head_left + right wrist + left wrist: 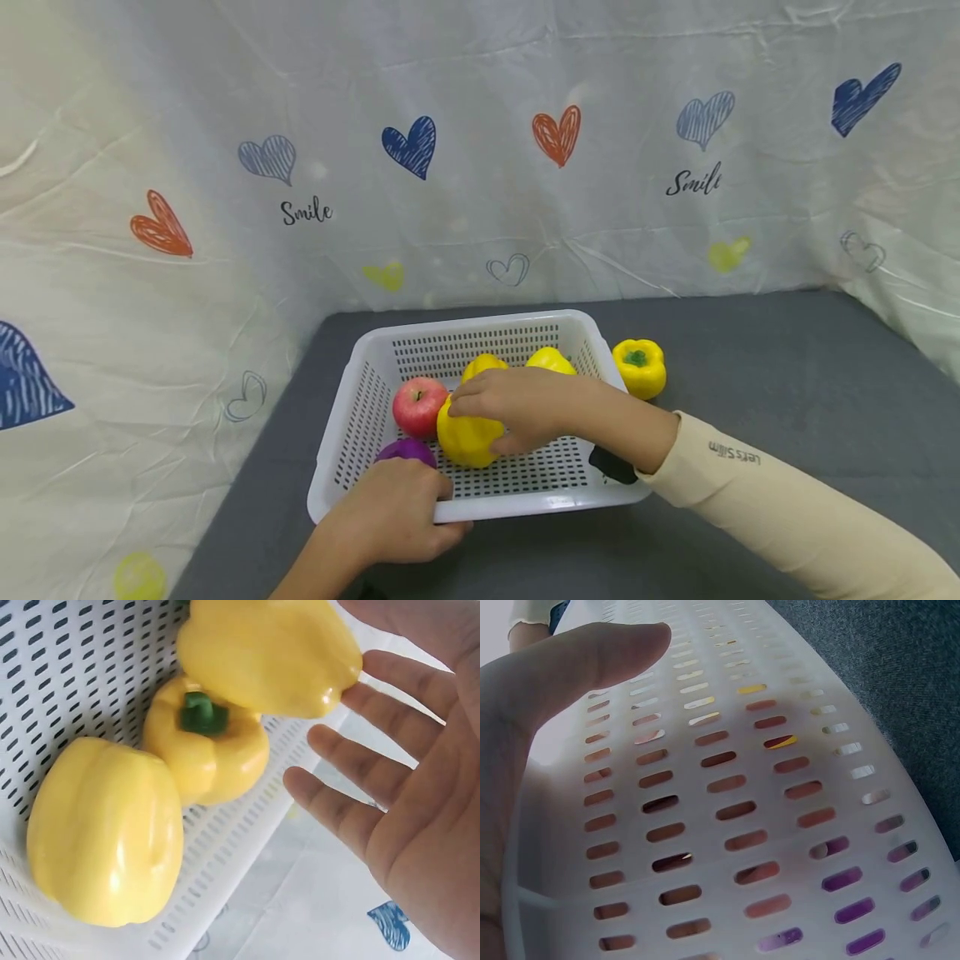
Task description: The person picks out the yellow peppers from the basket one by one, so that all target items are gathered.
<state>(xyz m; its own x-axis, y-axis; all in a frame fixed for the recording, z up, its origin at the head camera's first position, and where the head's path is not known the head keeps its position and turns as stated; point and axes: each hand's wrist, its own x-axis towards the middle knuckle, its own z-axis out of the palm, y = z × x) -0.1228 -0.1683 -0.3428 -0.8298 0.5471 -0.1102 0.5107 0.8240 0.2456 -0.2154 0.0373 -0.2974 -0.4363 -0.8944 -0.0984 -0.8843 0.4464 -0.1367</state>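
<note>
My left hand (393,508) grips the front rim of a white perforated basket (540,502), left of its middle. In the left wrist view the thumb (622,652) lies along the slotted basket wall (562,847). Over the basket, my right hand (525,408) reaches in from the right, its fingers at a yellow bell pepper (467,440). The right wrist view has those fingers extended and spread, with fingertips at the edge of the uppermost pepper (270,656). Two more yellow peppers lie close by, one with a green stem (206,742), the other lower left (105,832).
Inside the basket, a red apple (417,407) sits left of the peppers, behind a rounded purple item (407,450) partly hidden by my left hand. Another yellow pepper (640,369) stands outside the basket's right side on the dark grey tabletop (757,383). A printed curtain (480,208) hangs behind.
</note>
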